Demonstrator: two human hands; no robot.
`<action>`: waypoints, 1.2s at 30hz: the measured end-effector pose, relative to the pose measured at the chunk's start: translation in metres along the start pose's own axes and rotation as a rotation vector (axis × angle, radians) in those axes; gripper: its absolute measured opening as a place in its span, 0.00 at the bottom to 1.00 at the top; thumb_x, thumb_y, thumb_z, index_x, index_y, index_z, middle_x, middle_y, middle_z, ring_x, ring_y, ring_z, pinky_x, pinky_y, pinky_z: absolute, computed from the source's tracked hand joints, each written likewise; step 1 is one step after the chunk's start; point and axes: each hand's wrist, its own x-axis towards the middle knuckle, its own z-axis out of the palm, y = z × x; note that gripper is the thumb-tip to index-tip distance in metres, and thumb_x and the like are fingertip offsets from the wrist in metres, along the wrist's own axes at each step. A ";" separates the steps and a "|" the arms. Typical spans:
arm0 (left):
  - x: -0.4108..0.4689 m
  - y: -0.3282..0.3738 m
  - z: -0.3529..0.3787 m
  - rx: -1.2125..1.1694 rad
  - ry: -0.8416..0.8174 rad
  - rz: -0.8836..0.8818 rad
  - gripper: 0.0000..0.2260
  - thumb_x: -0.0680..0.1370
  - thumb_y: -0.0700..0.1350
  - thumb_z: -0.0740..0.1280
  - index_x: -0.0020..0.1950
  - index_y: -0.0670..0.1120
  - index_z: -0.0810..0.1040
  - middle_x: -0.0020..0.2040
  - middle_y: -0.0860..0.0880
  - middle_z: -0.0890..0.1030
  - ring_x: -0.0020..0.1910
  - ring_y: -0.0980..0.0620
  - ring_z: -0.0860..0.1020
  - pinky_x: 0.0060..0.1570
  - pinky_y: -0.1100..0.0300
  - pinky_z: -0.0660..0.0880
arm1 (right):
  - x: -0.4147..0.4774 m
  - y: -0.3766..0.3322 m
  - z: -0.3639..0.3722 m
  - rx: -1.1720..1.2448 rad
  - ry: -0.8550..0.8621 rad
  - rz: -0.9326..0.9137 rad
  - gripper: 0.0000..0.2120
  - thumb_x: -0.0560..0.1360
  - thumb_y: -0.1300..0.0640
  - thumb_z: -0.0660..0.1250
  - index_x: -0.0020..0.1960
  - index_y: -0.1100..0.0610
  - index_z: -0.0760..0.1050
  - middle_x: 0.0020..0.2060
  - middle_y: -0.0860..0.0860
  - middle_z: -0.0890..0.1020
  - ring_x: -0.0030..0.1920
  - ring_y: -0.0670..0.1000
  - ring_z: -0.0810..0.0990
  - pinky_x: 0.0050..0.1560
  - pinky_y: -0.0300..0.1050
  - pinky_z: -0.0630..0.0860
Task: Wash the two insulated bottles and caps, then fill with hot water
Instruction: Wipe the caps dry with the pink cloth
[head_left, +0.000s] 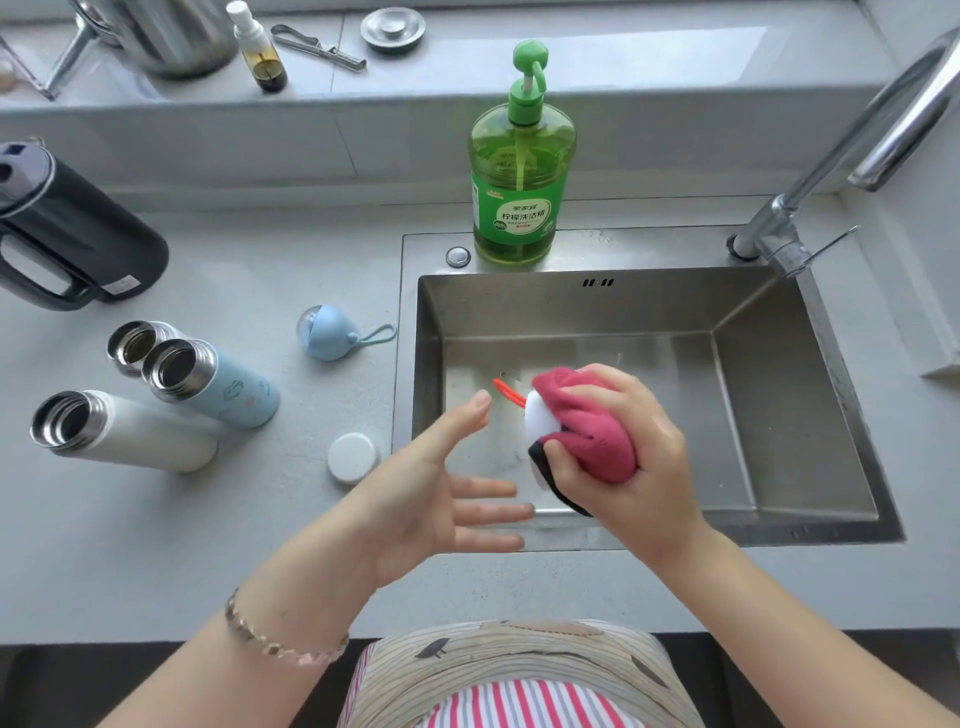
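Over the front left of the steel sink, my right hand grips a bunched pink cloth pressed around a white cap-like piece with an orange loop. My left hand is beside it, palm up, fingers spread, holding nothing. On the counter to the left stand an uncapped white bottle and an uncapped light blue bottle, with a third steel mouth behind them. A blue domed cap with a loop and a round white cap lie on the counter near the sink's left rim.
A green pump bottle of dish soap stands on the sink's back rim. The chrome faucet arches at the back right. A dark electric kettle sits at the far left. On the back ledge are a steel pot, a spray bottle and a sink strainer.
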 end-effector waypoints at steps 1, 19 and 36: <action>0.002 0.001 0.003 -0.012 -0.056 -0.054 0.28 0.64 0.59 0.68 0.62 0.53 0.71 0.55 0.33 0.77 0.46 0.38 0.82 0.43 0.46 0.81 | -0.001 0.000 0.001 0.000 -0.039 -0.043 0.15 0.68 0.55 0.70 0.53 0.54 0.74 0.52 0.56 0.77 0.53 0.48 0.77 0.57 0.39 0.72; 0.018 -0.005 -0.002 -0.269 -0.185 0.183 0.20 0.66 0.38 0.68 0.59 0.42 0.76 0.48 0.44 0.82 0.45 0.45 0.82 0.45 0.52 0.81 | 0.014 -0.023 0.010 0.353 -0.112 0.447 0.19 0.62 0.48 0.73 0.52 0.45 0.75 0.46 0.43 0.82 0.45 0.44 0.80 0.47 0.40 0.76; 0.018 -0.028 -0.036 0.116 0.116 0.402 0.26 0.56 0.51 0.73 0.54 0.50 0.80 0.52 0.48 0.83 0.49 0.49 0.81 0.49 0.51 0.79 | 0.012 0.000 0.024 0.341 -0.089 0.770 0.05 0.74 0.61 0.67 0.43 0.53 0.80 0.33 0.49 0.81 0.34 0.48 0.80 0.31 0.38 0.76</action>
